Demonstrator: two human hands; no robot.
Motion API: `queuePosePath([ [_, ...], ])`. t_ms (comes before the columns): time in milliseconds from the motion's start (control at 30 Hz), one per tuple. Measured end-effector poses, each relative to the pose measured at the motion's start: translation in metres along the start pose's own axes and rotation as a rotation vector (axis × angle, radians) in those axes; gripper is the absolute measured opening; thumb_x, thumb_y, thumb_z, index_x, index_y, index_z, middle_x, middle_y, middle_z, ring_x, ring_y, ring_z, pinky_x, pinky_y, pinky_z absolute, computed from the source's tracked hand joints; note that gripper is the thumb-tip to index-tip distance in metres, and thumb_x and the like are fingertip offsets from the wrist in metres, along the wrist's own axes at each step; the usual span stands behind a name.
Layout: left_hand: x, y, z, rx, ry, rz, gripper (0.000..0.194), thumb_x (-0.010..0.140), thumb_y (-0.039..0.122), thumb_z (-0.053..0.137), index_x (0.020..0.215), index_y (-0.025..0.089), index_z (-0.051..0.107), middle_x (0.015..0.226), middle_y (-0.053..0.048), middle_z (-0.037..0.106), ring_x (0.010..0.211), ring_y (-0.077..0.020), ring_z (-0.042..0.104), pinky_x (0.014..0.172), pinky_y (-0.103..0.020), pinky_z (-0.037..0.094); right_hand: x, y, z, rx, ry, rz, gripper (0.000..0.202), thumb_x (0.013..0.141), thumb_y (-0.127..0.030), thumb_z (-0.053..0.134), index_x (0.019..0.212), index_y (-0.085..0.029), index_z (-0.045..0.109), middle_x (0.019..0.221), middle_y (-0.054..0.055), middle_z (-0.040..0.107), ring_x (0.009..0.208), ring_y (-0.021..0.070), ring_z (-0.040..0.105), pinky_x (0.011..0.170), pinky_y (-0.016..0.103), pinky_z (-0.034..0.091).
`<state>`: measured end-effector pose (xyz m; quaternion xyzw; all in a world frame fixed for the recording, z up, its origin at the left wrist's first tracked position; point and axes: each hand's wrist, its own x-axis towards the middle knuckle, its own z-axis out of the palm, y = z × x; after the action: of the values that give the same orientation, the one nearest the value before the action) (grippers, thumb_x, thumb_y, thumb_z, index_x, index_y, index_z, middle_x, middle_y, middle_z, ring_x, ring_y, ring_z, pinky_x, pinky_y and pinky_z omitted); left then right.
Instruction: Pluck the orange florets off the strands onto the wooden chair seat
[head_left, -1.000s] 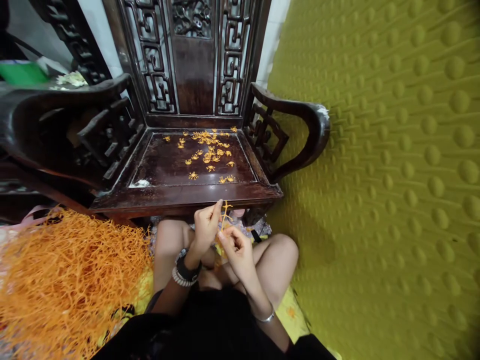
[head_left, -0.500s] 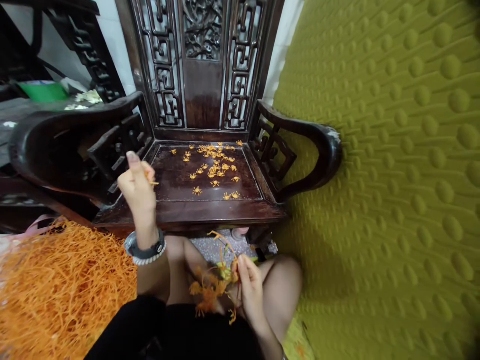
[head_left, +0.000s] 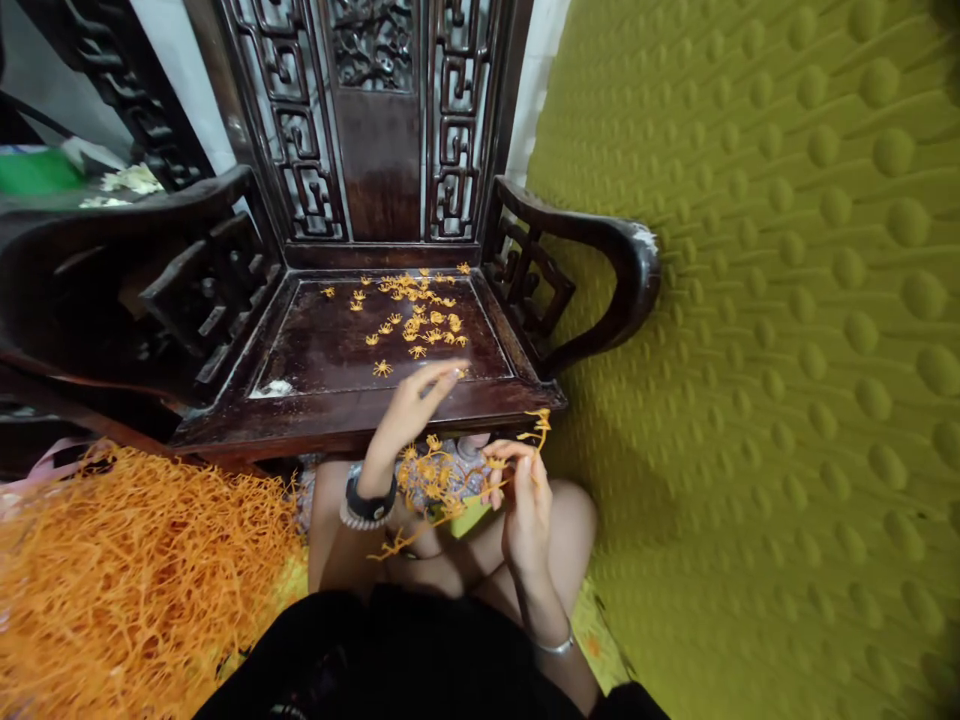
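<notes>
My left hand (head_left: 416, 402) reaches over the front of the dark wooden chair seat (head_left: 315, 345), fingers stretched out. Its fingertips are at a small orange spider-shaped piece (head_left: 463, 373), mostly hidden; whether they touch it I cannot tell. Several similar orange pieces (head_left: 411, 330) lie scattered farther back on the seat. In front of the seat, my right hand (head_left: 526, 515) is closed on a thin branching orange strand (head_left: 541, 425) that ends in small claw-like tips. A hanging cluster of orange pieces (head_left: 435, 475) shows between my hands, above my lap.
A large heap of tangled orange strands (head_left: 142, 580) lies at the left. The chair's curved armrests (head_left: 630, 260) flank the seat. A padded yellow-green surface (head_left: 750, 400) rises on the right. A white patch (head_left: 274, 388) marks the seat's front left. A green container (head_left: 37, 172) stands far left.
My left hand has moved right, from the seat's left side to its front middle, and its fingers have straightened. My right hand has risen with its strand. The view has shifted slightly.
</notes>
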<state>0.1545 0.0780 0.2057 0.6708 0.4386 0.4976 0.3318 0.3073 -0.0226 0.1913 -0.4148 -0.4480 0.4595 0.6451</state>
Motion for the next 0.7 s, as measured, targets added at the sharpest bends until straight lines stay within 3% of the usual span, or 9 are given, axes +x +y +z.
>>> queuePosePath([
  [67,-0.024,0.011,0.010,-0.253,-0.163,-0.007,0.038,0.095,0.045,0.042,0.089,0.019,0.070,0.097,-0.008,0.072,0.097,-0.0211,0.065,0.094,-0.034,0.047,0.006,-0.003,0.000,-0.017,0.025,0.003,0.033,0.093,-0.050,0.045,0.097,-0.021,0.060,0.093,0.005,0.062,0.046,0.0076,0.038,0.043,0.024,0.036],
  [133,-0.044,0.016,0.019,-0.350,-0.164,-0.052,0.032,0.091,0.045,0.051,0.083,0.018,0.065,0.080,-0.006,0.070,0.080,-0.0188,0.066,0.079,-0.029,0.049,0.009,-0.005,0.001,0.001,0.035,0.003,0.033,0.094,-0.048,0.044,0.106,-0.022,0.060,0.102,0.006,0.065,0.046,0.0072,0.036,0.043,0.024,0.034],
  [267,-0.062,0.013,0.031,-0.319,-0.126,-0.069,0.030,0.079,0.043,0.068,0.094,0.019,0.057,0.077,-0.001,0.065,0.072,-0.0163,0.061,0.074,-0.027,0.046,0.012,-0.004,0.003,0.064,-0.061,0.017,0.035,0.096,-0.047,0.041,0.118,-0.027,0.058,0.127,0.007,0.060,0.044,0.0058,0.035,0.045,0.025,0.036],
  [367,-0.065,0.008,0.035,-0.246,-0.153,-0.046,0.028,0.084,0.046,0.060,0.092,0.019,0.057,0.076,-0.001,0.062,0.071,-0.0160,0.058,0.070,-0.026,0.045,0.010,0.002,0.005,0.006,-0.135,0.046,0.042,0.094,-0.052,0.041,0.122,-0.025,0.058,0.119,0.009,0.065,0.044,0.0079,0.038,0.047,0.027,0.040],
  [500,-0.065,0.007,0.039,-0.090,-0.018,-0.056,0.032,0.094,0.041,0.044,0.075,0.020,0.058,0.063,0.000,0.057,0.061,-0.0155,0.053,0.066,-0.028,0.043,0.005,0.008,0.010,-0.060,-0.168,0.103,0.048,0.095,-0.054,0.037,0.120,-0.021,0.061,0.079,0.006,0.068,0.041,0.0107,0.039,0.043,0.027,0.038],
  [600,-0.065,0.013,0.038,-0.058,0.097,-0.032,0.034,0.092,0.038,0.045,0.066,0.021,0.056,0.068,-0.003,0.058,0.072,-0.0187,0.054,0.073,-0.032,0.044,-0.002,0.016,0.017,-0.107,-0.069,-0.008,0.044,0.096,-0.052,0.037,0.110,-0.022,0.066,0.094,0.009,0.069,0.045,0.0105,0.045,0.053,0.030,0.045],
  [700,-0.065,0.023,0.031,-0.122,0.197,-0.007,0.041,0.090,0.040,0.050,0.053,0.021,0.051,0.056,-0.001,0.052,0.066,-0.0187,0.053,0.081,-0.036,0.047,-0.014,0.028,0.020,-0.159,-0.052,-0.092,0.044,0.095,-0.054,0.037,0.103,-0.024,0.068,0.115,0.011,0.065,0.056,0.0130,0.055,0.060,0.034,0.050],
])
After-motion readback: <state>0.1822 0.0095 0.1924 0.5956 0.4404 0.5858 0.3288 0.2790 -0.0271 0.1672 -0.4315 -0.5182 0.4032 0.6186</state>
